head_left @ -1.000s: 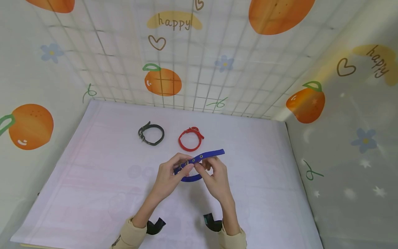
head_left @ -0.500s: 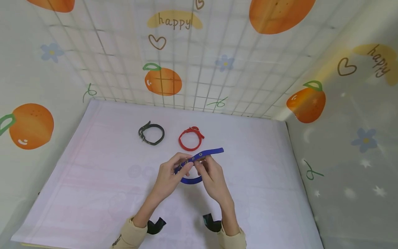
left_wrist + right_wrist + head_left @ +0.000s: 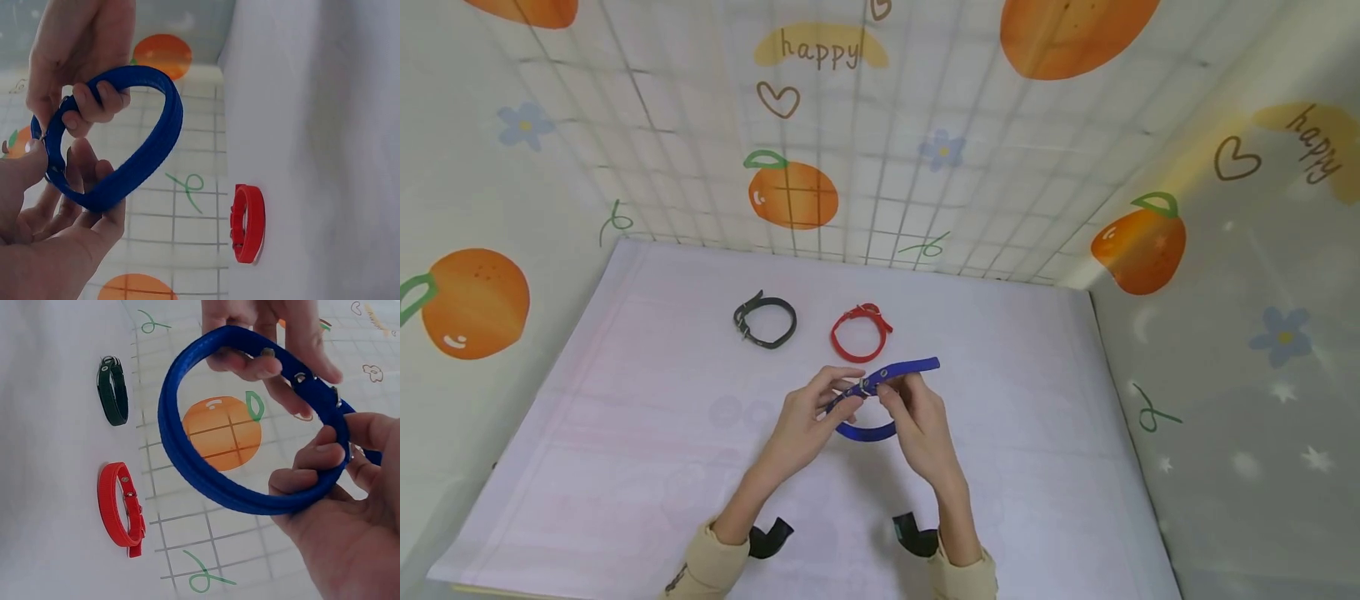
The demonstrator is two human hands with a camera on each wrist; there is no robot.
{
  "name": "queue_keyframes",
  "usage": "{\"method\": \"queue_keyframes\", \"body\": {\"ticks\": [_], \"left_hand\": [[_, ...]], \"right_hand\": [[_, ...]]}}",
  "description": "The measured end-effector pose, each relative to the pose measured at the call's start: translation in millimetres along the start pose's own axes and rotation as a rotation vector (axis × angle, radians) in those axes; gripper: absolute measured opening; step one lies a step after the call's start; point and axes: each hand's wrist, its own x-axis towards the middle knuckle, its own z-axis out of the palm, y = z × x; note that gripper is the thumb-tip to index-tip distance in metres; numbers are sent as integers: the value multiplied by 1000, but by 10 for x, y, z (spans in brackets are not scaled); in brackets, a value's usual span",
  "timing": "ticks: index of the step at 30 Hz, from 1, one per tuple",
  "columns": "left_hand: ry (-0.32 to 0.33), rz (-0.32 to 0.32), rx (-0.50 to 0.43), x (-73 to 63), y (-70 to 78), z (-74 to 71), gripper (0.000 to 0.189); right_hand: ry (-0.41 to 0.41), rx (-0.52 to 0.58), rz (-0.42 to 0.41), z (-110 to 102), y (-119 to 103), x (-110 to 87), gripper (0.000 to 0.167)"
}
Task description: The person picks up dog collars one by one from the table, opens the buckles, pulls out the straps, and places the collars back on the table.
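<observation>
Both hands hold a blue pet collar (image 3: 867,433) bent into a loop above the table. My left hand (image 3: 805,421) grips its left side near the buckle, thumb in front. On the other side, my right hand (image 3: 922,429) pinches the strap between thumb and fingers, and the loose tail with metal eyelets sticks out above it to the right. Metal fittings show along the collar (image 3: 200,481) in the right wrist view. Fingers partly hide the buckle, so how far the strap passes through it cannot be told. Beyond the hands lies a red collar (image 3: 833,337), a buckled loop.
Left of the red one, a dark green-black collar (image 3: 786,333) lies looped on the white-covered table (image 3: 1037,458). A wire grid (image 3: 865,217) behind printed sheeting rises at the back, with sheeting on both sides. Black curved pieces (image 3: 916,537) sit at the wrists.
My right thumb has moved slightly up and right, away from the left thumb. The buckle area of the blue collar has shifted a little to the right. The other collars have stayed put.
</observation>
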Motion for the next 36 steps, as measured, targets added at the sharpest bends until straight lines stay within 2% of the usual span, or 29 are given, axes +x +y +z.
{"method": "queue_keyframes", "body": {"ticks": [8, 18, 28, 36], "left_hand": [[-34, -6, -5, -17, -54, -32, 37], [16, 20, 19, -31, -39, -58, 36], [23, 42, 2, -28, -55, -61, 32], [23, 13, 6, -44, -46, -54, 32]], "right_hand": [[-8, 26, -7, 0, 6, -5, 14], [-86, 22, 18, 5, -21, 11, 18], [-44, 20, -43, 20, -3, 18, 9], [-24, 15, -35, 30, -7, 13, 12]]}}
